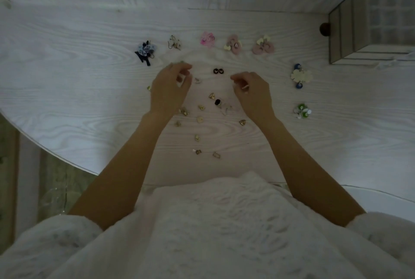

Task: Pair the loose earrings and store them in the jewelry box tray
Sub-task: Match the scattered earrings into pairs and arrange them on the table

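Observation:
Paired earrings lie in a row at the back: a dark bow pair (146, 50), a gold hook pair (174, 43), a pink flower pair (207, 39) and two rose-coloured pairs (233, 44) (263, 45). A black stud pair (218, 71) sits between my hands. Several small gold loose earrings (199, 119) are scattered in front of me. My left hand (170, 86) hovers with curled fingers next to a small silver earring (197, 80); whether it holds anything is unclear. My right hand (253, 90) pinches a small pale earring (245, 87). The jewelry box (370, 25) stands at the back right.
A cream flower pair with blue beads (301, 75) and a green-and-white pair (302, 110) lie to the right. A dark round knob (324, 29) sits on the box's left side. The pale wooden table's curved edge (56, 155) drops off at the left.

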{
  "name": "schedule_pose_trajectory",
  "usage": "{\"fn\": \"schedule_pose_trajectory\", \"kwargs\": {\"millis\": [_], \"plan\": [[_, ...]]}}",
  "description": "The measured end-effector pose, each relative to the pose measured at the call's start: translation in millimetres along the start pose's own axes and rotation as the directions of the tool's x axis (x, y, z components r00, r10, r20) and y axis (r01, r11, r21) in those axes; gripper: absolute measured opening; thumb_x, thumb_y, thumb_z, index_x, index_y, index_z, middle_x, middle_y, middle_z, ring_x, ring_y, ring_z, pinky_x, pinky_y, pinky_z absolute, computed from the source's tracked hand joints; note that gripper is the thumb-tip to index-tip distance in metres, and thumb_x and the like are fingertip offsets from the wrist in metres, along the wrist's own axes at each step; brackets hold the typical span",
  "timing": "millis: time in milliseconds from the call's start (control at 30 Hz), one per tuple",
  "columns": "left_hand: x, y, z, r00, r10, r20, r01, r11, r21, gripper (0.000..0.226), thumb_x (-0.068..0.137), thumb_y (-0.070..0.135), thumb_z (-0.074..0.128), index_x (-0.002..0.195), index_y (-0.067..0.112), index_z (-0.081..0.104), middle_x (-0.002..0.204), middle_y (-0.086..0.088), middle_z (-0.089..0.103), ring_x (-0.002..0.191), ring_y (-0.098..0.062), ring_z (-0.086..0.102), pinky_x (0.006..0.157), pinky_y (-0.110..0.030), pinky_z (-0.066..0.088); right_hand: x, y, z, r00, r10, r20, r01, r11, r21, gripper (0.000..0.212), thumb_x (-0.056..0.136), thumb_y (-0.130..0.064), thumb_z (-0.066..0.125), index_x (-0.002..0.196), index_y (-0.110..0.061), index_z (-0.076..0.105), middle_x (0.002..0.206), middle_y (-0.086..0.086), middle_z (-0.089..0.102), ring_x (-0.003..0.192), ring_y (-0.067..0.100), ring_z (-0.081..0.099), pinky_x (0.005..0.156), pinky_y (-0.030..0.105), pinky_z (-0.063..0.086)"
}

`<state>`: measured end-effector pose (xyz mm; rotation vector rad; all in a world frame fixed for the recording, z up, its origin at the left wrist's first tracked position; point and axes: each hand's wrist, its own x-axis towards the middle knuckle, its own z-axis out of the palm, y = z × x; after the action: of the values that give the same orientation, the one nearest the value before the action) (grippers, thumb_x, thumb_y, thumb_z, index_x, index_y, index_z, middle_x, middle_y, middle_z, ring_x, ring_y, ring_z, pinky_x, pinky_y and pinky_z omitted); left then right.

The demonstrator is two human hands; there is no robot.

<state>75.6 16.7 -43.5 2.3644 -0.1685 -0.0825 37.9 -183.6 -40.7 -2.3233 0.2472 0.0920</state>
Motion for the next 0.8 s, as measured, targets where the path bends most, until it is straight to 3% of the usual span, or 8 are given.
{"fn": "schedule_pose_trajectory", "kwargs": {"millis": [67,233,367,533,667,800], "plan": [[-15.4,-4.9,-3.8,1.0,-0.014,0.021,0.013,0.999,0.031,0.022,0.089,0.02,0.055,0.109,0.017,0.062,0.095,0.002,0.066,0.08,-0.013,0.057,0.077,-0.024,0.043,-18.1,8.5,2.2,1.0,-0.018,0.023,0.02,0.998,-0.063,0.021,0.089,-0.009,0.054,0.106,-0.01,0.064,0.1,0.01,0.065,0.09,0.021,0.057,0.08,0.024,0.042],[-60.7,-8.9,-3.2,0.99,0.021,0.142,-0.039,0.991,0.13,0.024,0.084,0.021,0.063,0.107,0.022,0.064,0.096,0.003,0.065,0.085,-0.013,0.052,0.07,-0.024,0.04,-39.7,8.6,24.9,0.966,-0.24,0.093,0.256,0.929,-0.268,0.026,0.089,-0.011,0.054,0.113,-0.008,0.062,0.107,0.014,0.059,0.095,0.029,0.051,0.084,0.029,0.04],[-91.8,-12.0,-4.8,0.968,0.003,0.251,-0.047,0.984,0.171,0.029,0.079,0.025,0.069,0.107,0.023,0.064,0.099,0.001,0.063,0.09,-0.019,0.053,0.072,-0.03,0.047,-41.7,2.4,35.5,0.957,-0.263,0.124,0.287,0.923,-0.255,0.018,0.09,-0.009,0.054,0.101,-0.002,0.066,0.104,0.014,0.062,0.092,0.03,0.055,0.079,0.034,0.045],[-119.3,-13.7,0.9,0.948,-0.06,0.313,-0.003,0.981,0.196,0.044,0.075,0.031,0.072,0.116,0.024,0.057,0.109,0.001,0.058,0.098,-0.018,0.051,0.078,-0.028,0.044,-57.6,10.3,34.5,0.958,-0.253,0.132,0.277,0.936,-0.216,0.013,0.087,-0.004,0.055,0.093,-0.003,0.066,0.099,0.012,0.062,0.089,0.027,0.057,0.076,0.028,0.041],[-126.5,-8.4,7.3,0.969,-0.081,0.235,0.052,0.991,0.127,0.038,0.079,0.031,0.069,0.114,0.022,0.059,0.106,0.001,0.058,0.09,-0.014,0.052,0.075,-0.024,0.041,-69.4,20.5,29.5,0.954,-0.286,0.095,0.301,0.913,-0.276,0.017,0.083,0.004,0.055,0.093,-0.004,0.066,0.096,0.012,0.064,0.09,0.03,0.056,0.076,0.032,0.045],[-111.0,4.8,15.1,0.992,-0.091,0.086,0.084,0.994,0.075,0.027,0.087,0.028,0.06,0.111,0.015,0.062,0.104,-0.001,0.061,0.082,-0.011,0.054,0.075,-0.022,0.042,-76.1,26.9,24.5,0.929,-0.369,0.016,0.356,0.884,-0.304,0.018,0.08,0.003,0.054,0.087,-0.006,0.068,0.085,0.009,0.067,0.089,0.021,0.047,0.078,0.021,0.035]]}}
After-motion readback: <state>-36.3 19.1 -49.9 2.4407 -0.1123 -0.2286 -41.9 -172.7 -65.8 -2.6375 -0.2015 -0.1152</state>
